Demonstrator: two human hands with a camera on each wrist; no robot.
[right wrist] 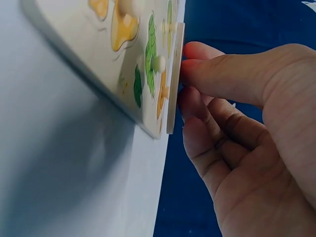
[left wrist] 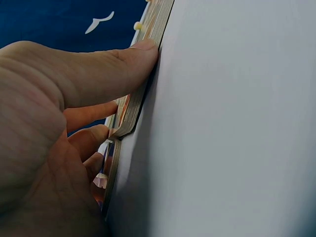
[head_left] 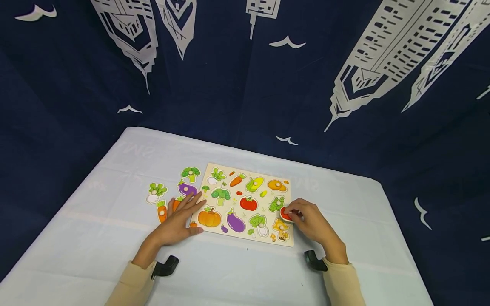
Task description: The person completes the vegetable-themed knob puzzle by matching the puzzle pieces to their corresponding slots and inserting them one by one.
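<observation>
Six pieces were out of the board (head_left: pixel 234 200) and five appeared seated, so by that count a little under half of its places were filled. The board lay flat on the white-covered desk (head_left: pixel 249 276). Knobs showed in the right wrist view on the corn piece (head_left: pixel 254 184) and potato piece (head_left: pixel 277 185) along the board's far edge, the green pod piece (head_left: pixel 276 204) by its right edge, and the mushroom piece (head_left: pixel 281 225) at its near right corner. The cabbage piece (head_left: pixel 258 223), along the near edge, looked seated too, though its knob was hard to make out.

Five pieces lay on the desk past the board's left edge: the broccoli piece (head_left: pixel 190 173) farthest back, the eggplant piece (head_left: pixel 185 188) near it, the radish piece (head_left: pixel 155 194) and carrot piece (head_left: pixel 162 211) farther out, and what looked like the pumpkin piece (head_left: pixel 176 204), partly hidden by the left hand (head_left: pixel 177 225). Their matching pictures on the board seemed bare.

The sixth, the tomato piece (head_left: pixel 284 214), was pinched between thumb and fingertips of the right hand (head_left: pixel 311 219), above the board's right edge; its picture at mid-board was uncovered. The left hand lay with fingers extended over the left edge, thumb against the near left corner.
</observation>
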